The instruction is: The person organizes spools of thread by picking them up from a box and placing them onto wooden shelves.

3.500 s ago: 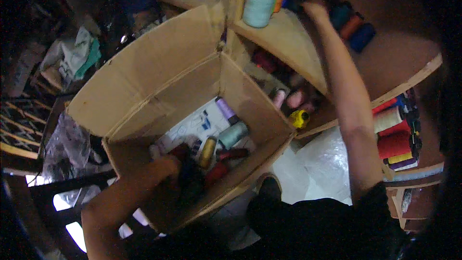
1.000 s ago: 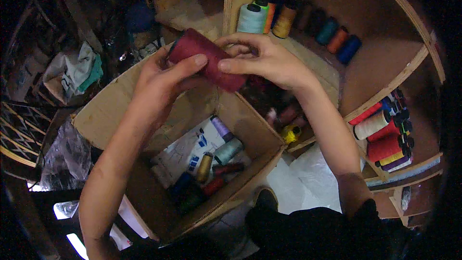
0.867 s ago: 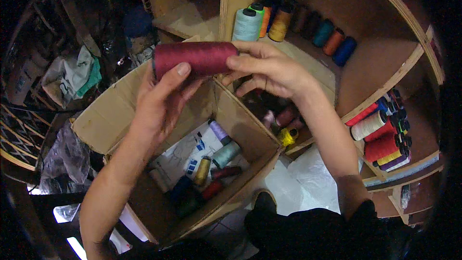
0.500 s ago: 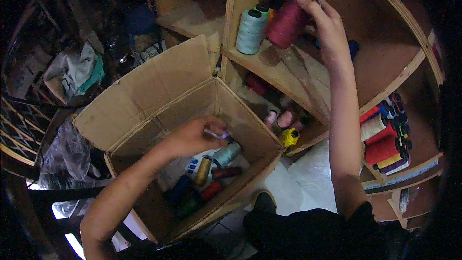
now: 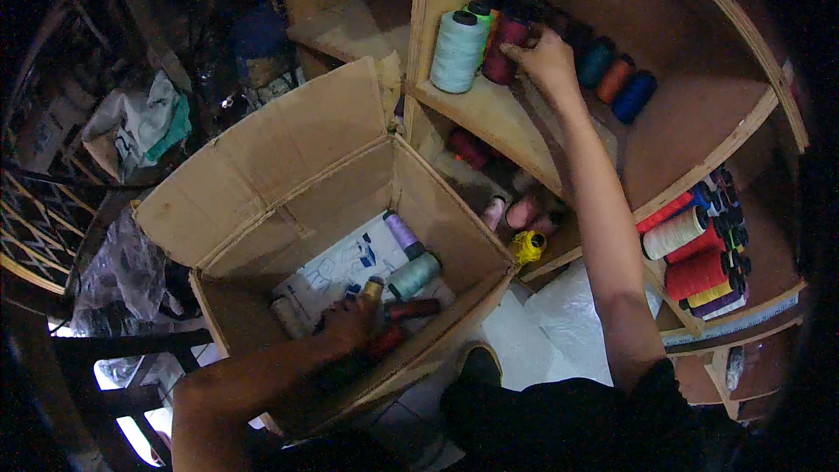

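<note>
Head view, right hand (image 5: 544, 59): up at the shelf (image 5: 476, 109), fingers curled over the top of the maroon spool (image 5: 504, 57), thumb against its side, a firm-looking pinch!
Maroon spool: nearly upright, just right of the pale spool (image 5: 456, 52); whether its base bears fully on the board is hard to tell.
Pale spool: this looks the risky one, close to the front edge; a nudge from the maroon spool could topple it towards the box (image 5: 441, 197).
Grip: high on the maroon spool, so letting go before the base sits flat would probably tip it.
Left hand (image 5: 348, 325): deep in the box, fingers bent beside the gold spool (image 5: 374, 287); whether they have hold of it, can't tell.
Gold spool: only its upper end shows; a loose hold could let it roll into the grey spool (image 5: 414, 275).
Box shadow: the near corner is murky, and the left forearm (image 5: 262, 371) hides whatever lies beneath.
Shelf back: dark spools blur together there, partly covered by the right hand.
</note>
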Action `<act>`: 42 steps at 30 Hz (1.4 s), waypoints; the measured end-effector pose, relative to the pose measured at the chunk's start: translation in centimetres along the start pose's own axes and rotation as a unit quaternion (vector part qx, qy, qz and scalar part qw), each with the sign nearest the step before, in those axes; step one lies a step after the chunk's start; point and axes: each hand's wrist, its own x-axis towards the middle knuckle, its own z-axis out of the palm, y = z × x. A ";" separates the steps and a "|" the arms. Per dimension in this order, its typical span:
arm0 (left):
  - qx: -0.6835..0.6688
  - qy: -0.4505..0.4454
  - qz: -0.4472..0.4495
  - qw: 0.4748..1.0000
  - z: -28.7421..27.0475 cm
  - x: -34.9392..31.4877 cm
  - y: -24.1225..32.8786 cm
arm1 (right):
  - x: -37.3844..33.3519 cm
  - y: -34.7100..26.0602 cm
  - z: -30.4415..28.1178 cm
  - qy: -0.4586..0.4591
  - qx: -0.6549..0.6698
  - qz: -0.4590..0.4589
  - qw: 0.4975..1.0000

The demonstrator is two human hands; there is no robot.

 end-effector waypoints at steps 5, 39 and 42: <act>0.047 -0.226 0.042 0.972 -7.6 -1.8 0.7 | -1.7 0.4 0.6 0.000 0.007 -0.017 1.000; 0.004 -0.321 0.176 0.931 -16.2 0.3 -1.6 | -9.1 -13.1 -7.8 0.025 0.357 -0.066 0.931; -0.109 -0.229 0.206 0.945 -21.7 -0.3 -0.3 | -9.7 -13.2 -9.1 -0.111 0.420 -0.067 0.898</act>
